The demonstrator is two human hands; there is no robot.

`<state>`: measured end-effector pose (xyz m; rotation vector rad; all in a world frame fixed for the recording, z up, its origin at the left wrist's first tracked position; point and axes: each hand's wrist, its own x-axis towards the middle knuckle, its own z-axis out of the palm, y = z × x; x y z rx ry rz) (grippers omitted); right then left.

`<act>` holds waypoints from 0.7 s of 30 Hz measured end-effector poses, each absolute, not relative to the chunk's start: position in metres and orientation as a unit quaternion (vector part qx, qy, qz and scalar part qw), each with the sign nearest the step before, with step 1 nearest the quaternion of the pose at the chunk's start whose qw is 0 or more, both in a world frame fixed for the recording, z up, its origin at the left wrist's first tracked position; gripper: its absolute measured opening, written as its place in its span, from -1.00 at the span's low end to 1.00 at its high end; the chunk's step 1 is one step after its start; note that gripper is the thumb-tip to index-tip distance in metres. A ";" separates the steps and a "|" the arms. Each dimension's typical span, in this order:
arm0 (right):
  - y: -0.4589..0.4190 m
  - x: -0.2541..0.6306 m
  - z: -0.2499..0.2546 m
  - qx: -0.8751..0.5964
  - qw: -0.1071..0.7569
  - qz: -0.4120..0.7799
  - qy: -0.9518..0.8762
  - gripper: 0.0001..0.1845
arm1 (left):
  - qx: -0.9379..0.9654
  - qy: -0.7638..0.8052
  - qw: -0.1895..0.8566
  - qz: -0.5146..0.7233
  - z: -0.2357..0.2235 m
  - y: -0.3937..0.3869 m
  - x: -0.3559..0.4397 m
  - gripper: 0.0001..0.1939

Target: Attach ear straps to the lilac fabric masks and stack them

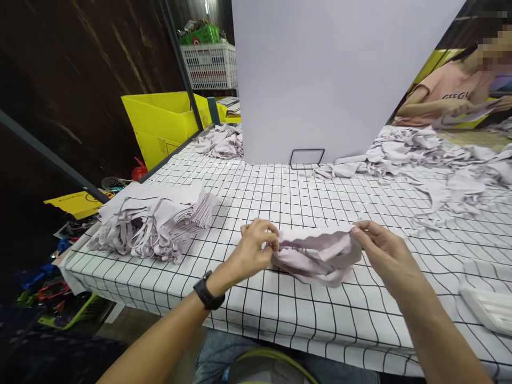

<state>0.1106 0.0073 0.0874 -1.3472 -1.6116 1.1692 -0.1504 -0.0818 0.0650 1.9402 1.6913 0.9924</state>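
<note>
A pale lilac strip of cloth hangs between my two hands just above the checked tablecloth, its lower folds drooping in a loop. My left hand, with a dark watch on the wrist, pinches its left end. At the other end, my right hand grips the upper corner between thumb and fingers. To the left lies a neat stack of the same lilac cloth pieces, with looped straps bunched along the front. The exact make of the held piece is hard to tell from its folds.
A large white board stands on a wire stand. Loose lilac cloth is heaped at the right, with another pile behind. A white tray sits at the right edge. Yellow bins stand left; a co-worker handles cloth.
</note>
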 end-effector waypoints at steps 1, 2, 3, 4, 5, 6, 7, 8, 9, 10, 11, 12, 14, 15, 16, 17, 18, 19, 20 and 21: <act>0.008 0.114 0.091 -0.518 0.371 0.461 -0.618 -0.65 | 0.682 0.596 0.181 0.383 0.070 -0.079 -0.156 -0.72; 0.008 0.116 0.095 -0.510 0.383 0.470 -0.610 -0.63 | 0.673 0.591 0.172 0.410 0.074 -0.077 -0.160 -0.71; 0.009 0.117 0.098 -0.502 0.396 0.483 -0.598 -0.62 | 0.662 0.590 0.162 0.432 0.077 -0.074 -0.162 -0.71; 0.009 0.116 0.100 -0.493 0.405 0.501 -0.584 -0.60 | 0.649 0.597 0.149 0.448 0.078 -0.072 -0.162 -0.70; 0.009 0.115 0.102 -0.487 0.411 0.522 -0.567 -0.58 | 0.635 0.610 0.129 0.455 0.079 -0.071 -0.161 -0.70; 0.008 0.113 0.103 -0.481 0.414 0.543 -0.550 -0.56 | 0.624 0.625 0.107 0.456 0.079 -0.070 -0.156 -0.69; 0.008 0.111 0.103 -0.474 0.413 0.562 -0.537 -0.54 | 0.616 0.637 0.084 0.455 0.078 -0.071 -0.150 -0.68; 0.007 0.108 0.103 -0.469 0.411 0.575 -0.529 -0.53 | 0.614 0.641 0.072 0.456 0.078 -0.072 -0.142 -0.67; 0.006 0.106 0.103 -0.465 0.409 0.582 -0.527 -0.54 | 0.620 0.631 0.080 0.460 0.078 -0.074 -0.133 -0.68; 0.005 0.104 0.103 -0.461 0.410 0.583 -0.529 -0.54 | 0.632 0.610 0.114 0.464 0.079 -0.076 -0.123 -0.71; 0.003 0.102 0.104 -0.457 0.413 0.579 -0.534 -0.55 | 0.643 0.584 0.170 0.465 0.080 -0.078 -0.113 -0.75; 0.001 0.101 0.104 -0.454 0.417 0.571 -0.543 -0.56 | 0.647 0.558 0.237 0.462 0.081 -0.079 -0.104 -0.81; -0.008 0.099 0.107 -0.454 0.424 0.545 -0.564 -0.59 | 0.628 0.519 0.358 0.456 0.084 -0.079 -0.088 -0.86; -0.014 0.098 0.110 -0.454 0.422 0.527 -0.581 -0.62 | 0.608 0.511 0.397 0.460 0.085 -0.078 -0.082 -0.78; -0.020 0.098 0.112 -0.449 0.416 0.508 -0.606 -0.65 | 0.587 0.505 0.424 0.469 0.085 -0.076 -0.078 -0.67; -0.027 0.098 0.115 -0.438 0.402 0.486 -0.640 -0.68 | 0.566 0.495 0.450 0.481 0.086 -0.074 -0.075 -0.57; -0.034 0.098 0.117 -0.421 0.381 0.461 -0.682 -0.71 | 0.546 0.477 0.482 0.493 0.087 -0.071 -0.073 -0.50; -0.040 0.099 0.120 -0.399 0.358 0.435 -0.723 -0.74 | 0.523 0.451 0.521 0.501 0.088 -0.069 -0.072 -0.45; -0.044 0.101 0.123 -0.376 0.340 0.411 -0.758 -0.76 | 0.498 0.425 0.558 0.510 0.089 -0.067 -0.072 -0.44; -0.046 0.103 0.125 -0.363 0.332 0.393 -0.777 -0.77 | 0.472 0.403 0.587 0.520 0.091 -0.065 -0.072 -0.46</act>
